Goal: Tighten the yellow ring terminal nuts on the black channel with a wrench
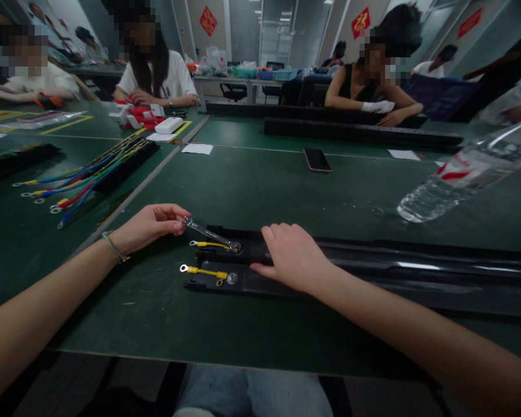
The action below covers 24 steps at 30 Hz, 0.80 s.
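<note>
My left hand [150,227] pinches the end of a small steel wrench [211,234], whose other end sits on a nut at the left end of a long black rail [373,272]. Two short yellow wires with ring terminals [204,271] lie across that end of the rail. My right hand [293,255] lies flat on the rail just right of the wrench, fingers stretched out and pressing down, holding nothing.
A bundle of coloured wires [84,179] lies at the left. A phone [316,160] and paper slips rest further back. A clear water bottle [469,174] leans at the right. More black rails [360,133] and several seated people are behind.
</note>
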Tool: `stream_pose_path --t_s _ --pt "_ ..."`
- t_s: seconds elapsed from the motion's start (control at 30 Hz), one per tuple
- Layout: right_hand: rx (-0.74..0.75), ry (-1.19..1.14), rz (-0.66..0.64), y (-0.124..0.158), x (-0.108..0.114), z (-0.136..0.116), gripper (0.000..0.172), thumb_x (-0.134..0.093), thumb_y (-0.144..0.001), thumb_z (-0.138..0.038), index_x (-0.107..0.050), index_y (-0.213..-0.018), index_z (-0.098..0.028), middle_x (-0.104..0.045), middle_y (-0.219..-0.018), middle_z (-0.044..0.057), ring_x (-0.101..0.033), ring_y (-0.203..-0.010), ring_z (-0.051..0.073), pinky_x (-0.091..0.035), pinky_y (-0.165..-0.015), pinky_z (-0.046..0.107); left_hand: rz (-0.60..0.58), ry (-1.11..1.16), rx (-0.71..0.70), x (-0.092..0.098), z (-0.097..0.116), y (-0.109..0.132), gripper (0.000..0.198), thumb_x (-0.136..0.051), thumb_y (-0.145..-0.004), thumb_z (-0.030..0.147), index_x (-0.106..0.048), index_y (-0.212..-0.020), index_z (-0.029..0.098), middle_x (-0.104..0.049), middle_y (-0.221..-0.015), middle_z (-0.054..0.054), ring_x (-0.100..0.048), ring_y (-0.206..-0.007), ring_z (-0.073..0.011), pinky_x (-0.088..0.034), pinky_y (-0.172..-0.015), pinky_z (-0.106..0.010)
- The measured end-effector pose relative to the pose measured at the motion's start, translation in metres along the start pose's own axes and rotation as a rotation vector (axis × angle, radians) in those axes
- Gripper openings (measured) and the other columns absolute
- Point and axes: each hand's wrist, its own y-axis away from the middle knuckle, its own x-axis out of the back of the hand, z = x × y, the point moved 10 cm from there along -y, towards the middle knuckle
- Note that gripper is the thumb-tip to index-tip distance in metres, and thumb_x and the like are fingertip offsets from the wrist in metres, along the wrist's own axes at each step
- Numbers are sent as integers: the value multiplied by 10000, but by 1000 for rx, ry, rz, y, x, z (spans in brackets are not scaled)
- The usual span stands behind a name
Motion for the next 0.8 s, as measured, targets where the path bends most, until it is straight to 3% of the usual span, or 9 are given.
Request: stream_pose_path --t_s 0.23,0.4,0.53,0.63,0.8 --pt "-3 8 2 0 0 -1 525 -468 -716 -553 -528 -986 -107 -591 -881 109 -521 -798 233 -386 -676 347 -140 -4 -18 -6 0 3 212 -743 -543 161 -595 -688 115 -576 -659 -8 -505 -579 -103 -388 -527 -201" --pt "-2 10 4 0 0 -1 522 -471 -712 -558 -535 -972 -109 -592 -870 103 -521 -783 228 -387 -668 346 -288 -46 -109 -24 14 7 212 -778 -496 228 -617 -601 139 -539 -847 -40 -501 -784 -175 -400 -690 -287" --pt "-2 9 10 0 1 0 522 -469 -714 -556 -538 -967 -105 -591 -864 100 -518 -776 231 -389 -667 351 -365 -134 -182 -34 22 11 211 -784 -501 267 -627 -607 175 -538 -837 -36 -491 -845 -195 -358 -826 -354" --pt "1 4 9 1 1 0 528 -470 -710 -559 -538 -972 -106 -593 -861 99 -520 -774 227 -388 -662 347 -360 -163 -223 -32 24 12 220 -775 -521 298 -618 -615 177 -556 -774 -32 -498 -866 -207 -342 -853 -378" --pt "1 -1 11 -1 0 1 524 -464 -711 -561 -538 -970 -111 -595 -864 100 -520 -771 225 -387 -661 346 -204 -204 -205 -12 16 6 230 -725 -583 316 -589 -671 152 -551 -663 -12 -519 -708 -174 -415 -680 -336"
